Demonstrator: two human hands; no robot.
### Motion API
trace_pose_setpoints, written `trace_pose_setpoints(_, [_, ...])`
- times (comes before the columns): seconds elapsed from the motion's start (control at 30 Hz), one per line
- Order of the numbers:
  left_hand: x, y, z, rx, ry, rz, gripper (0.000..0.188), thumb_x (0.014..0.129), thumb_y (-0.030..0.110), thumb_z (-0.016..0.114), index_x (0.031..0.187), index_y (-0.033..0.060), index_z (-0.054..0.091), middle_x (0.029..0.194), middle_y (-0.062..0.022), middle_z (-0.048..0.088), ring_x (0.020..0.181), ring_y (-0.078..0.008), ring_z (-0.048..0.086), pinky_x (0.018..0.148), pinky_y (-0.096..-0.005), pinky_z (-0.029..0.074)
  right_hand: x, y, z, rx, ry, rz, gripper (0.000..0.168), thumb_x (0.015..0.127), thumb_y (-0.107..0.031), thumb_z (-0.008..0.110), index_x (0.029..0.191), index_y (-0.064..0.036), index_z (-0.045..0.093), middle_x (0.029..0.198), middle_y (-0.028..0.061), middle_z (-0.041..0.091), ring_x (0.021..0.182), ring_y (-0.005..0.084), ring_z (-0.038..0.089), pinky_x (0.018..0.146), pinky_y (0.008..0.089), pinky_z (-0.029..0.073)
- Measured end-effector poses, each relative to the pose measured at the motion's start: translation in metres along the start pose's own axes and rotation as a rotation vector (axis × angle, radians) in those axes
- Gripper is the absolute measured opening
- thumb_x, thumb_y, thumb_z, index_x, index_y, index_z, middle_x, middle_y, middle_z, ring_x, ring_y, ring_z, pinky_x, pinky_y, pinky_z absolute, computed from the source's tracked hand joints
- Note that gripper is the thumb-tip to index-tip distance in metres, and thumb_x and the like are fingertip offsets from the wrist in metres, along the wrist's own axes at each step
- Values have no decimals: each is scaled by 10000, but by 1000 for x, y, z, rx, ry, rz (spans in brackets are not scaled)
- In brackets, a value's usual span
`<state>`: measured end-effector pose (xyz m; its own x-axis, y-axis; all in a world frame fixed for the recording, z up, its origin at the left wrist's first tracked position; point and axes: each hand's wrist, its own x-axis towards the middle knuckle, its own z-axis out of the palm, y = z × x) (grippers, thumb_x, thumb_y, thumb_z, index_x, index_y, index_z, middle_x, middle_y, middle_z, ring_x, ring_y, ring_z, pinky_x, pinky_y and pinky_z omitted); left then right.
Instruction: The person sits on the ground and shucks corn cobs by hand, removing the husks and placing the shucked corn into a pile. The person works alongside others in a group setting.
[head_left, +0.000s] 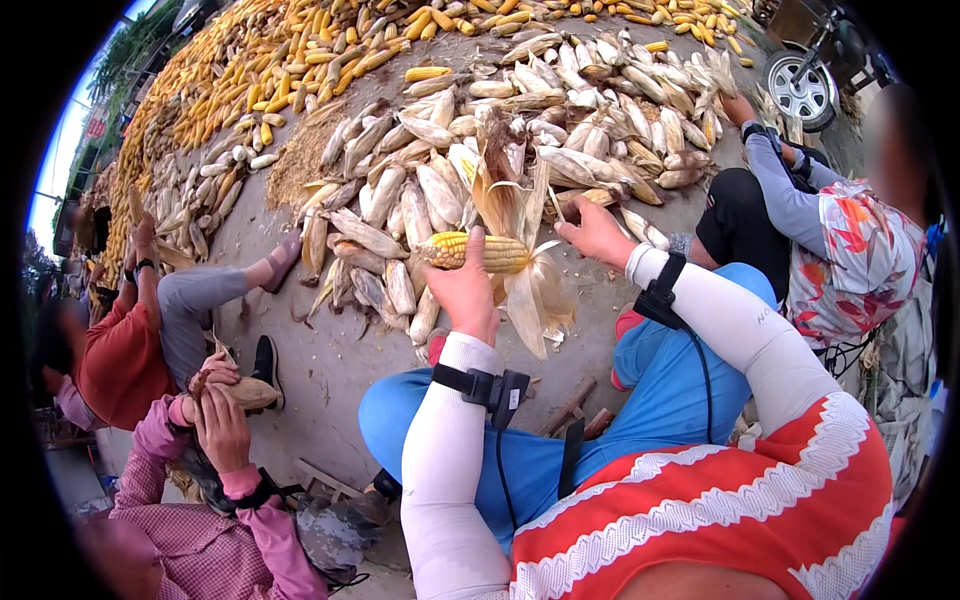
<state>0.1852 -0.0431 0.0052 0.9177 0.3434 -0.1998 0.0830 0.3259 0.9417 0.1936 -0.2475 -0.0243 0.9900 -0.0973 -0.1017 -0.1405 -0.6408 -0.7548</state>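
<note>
My left hand (466, 294) grips a yellow corn ear (491, 253) across its middle, thumb on top. Its husk is peeled back: pale husk leaves (541, 296) hang from the ear's right end, and others stand up above it with brown silk (499, 161). My right hand (600, 234) is just right of the ear, thumb and forefinger together around a thin pale strip (556, 204); whether it is husk or a small tool, I cannot tell. Just beyond my hands lies a heap of unhusked corn ears (435, 195).
A large pile of bare yellow ears (247, 82) spreads at upper left. On my left, a person in pink sleeves (217, 420) holds a husked ear; beyond sits a person in a red top (127, 356). At right, another person (847, 225) reaches into the heap near a wheel (801, 90).
</note>
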Motion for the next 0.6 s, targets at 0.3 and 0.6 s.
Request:
trace_pose_setpoints(0.3, [-2,3,4,162,24,25,564,742,79,780,1135,-70,405,1077,-147,555,914,-190,570,791,-308,485,-23,-86,-22,105,325,-407,550,728,-62,626,1230,-49,401,1148,167,418,987,331,533,852,391,451])
trace_pose_setpoints(0.6, [-9,9,15,114,-30,-21,575,725,82,794,1131,-71,416,1066,-143,556,902,-183,566,783,-302,482,-15,-52,-5,-116,28,-543,389,750,-14,587,1131,-69,531,1243,141,483,1114,318,521,930,367,448])
